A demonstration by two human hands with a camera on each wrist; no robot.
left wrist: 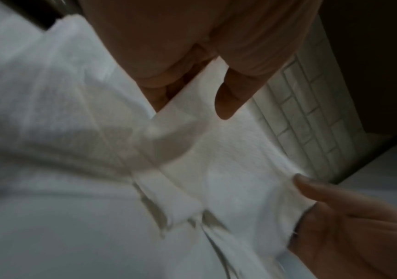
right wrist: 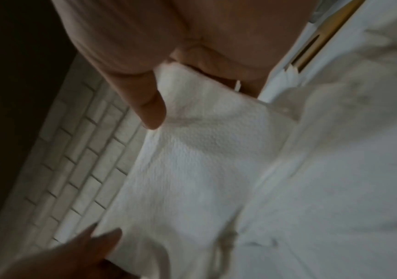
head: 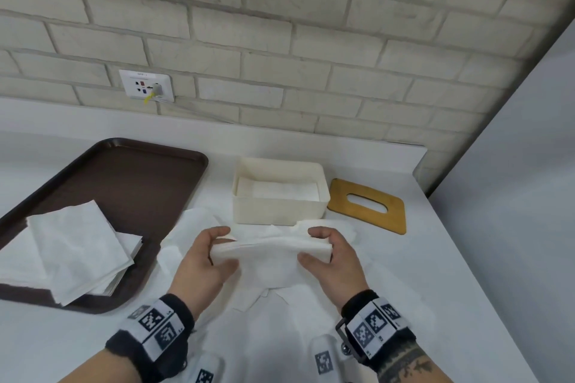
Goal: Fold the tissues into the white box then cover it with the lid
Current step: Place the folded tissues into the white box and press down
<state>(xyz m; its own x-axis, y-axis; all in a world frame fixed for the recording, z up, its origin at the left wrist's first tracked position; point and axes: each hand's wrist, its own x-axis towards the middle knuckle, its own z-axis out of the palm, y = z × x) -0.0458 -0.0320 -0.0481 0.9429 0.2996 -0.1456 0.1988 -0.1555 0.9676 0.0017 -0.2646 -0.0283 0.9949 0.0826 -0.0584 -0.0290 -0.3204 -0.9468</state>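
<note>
On your far left the brown tray (head: pixel 130 183) is carrying a loose stack of unfolded tissues (head: pixel 74 246), well apart from where you are working, so it is not crowding you. Next, your left hand (head: pixel 205 258) is pinching the left end of the folded tissue (head: pixel 270 250), thumb on the near side and fingers curled over the far edge; the left wrist view is showing the thumb lying on the sheet. The tissue is spanning between your two hands with its long axis running left to right, held just above more tissue sheets (head: pixel 280 320) spread on the white counter (head: pixel 435 258). Your right hand (head: pixel 329 253) is pinching the opposite end in the same way. The white box (head: pixel 280 211) is sitting straight ahead of both hands, just beyond the tissue, its long side parallel to the strip you are holding, and it is already holding folded tissue inside. Neither hand looks nearer to it, so I judge the move to be a short forward carry, up over the near wall and down. To the right of the box, just beside it, the wooden lid (head: pixel 367 205) is lying flat with its slot visible, nearer your right hand. Beyond it the counter is ending at a corner, so room there is limited.
</note>
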